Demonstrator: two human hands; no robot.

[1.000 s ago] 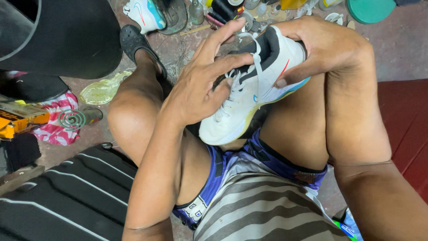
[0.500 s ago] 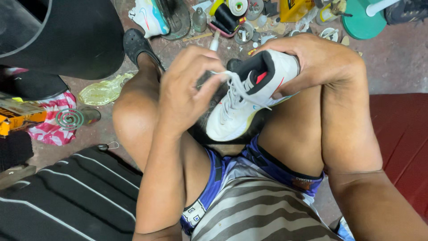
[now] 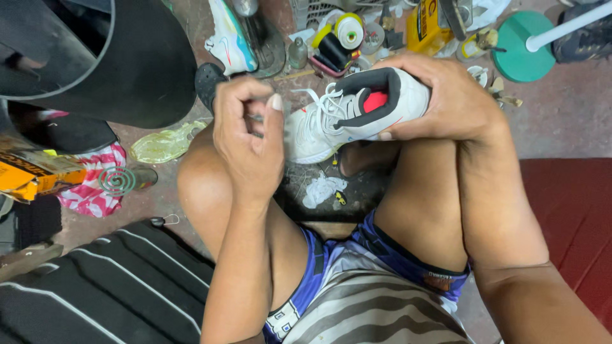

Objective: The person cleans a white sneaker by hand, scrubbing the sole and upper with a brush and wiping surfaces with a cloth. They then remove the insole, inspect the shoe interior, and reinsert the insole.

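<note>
The right hand (image 3: 446, 102) is wrapped around the heel end of a white sneaker (image 3: 354, 113), fingers curled over the black collar and the thumb pressed along the side near the sole, so the shoe is gripped firmly and held above the right knee, toe pointing toward the left hand. Its white laces (image 3: 322, 105) lie loose over the tongue, and a red lining shows inside the opening. The left hand (image 3: 248, 137) is raised just beside the toe of the sneaker, not touching it; its fingers are curled inward with the thumb upright, tips drawn close together as if pinching something small, though what lies between them cannot be made out. Both knees are bent up, and the person wears blue shorts with a grey striped shirt. Below the shoe, on the floor between the legs, lies a crumpled white scrap (image 3: 322, 190). Farther off on the floor stand a second sneaker (image 3: 229, 38) with a teal sole, a small glass bottle (image 3: 298, 54), a black thread spool (image 3: 331, 51), a yellow can (image 3: 428, 25) and a green round base (image 3: 523, 46) with a white pole. To the left sit a green spiral coil (image 3: 116, 180) and a pink patterned cloth (image 3: 89, 185).
</note>
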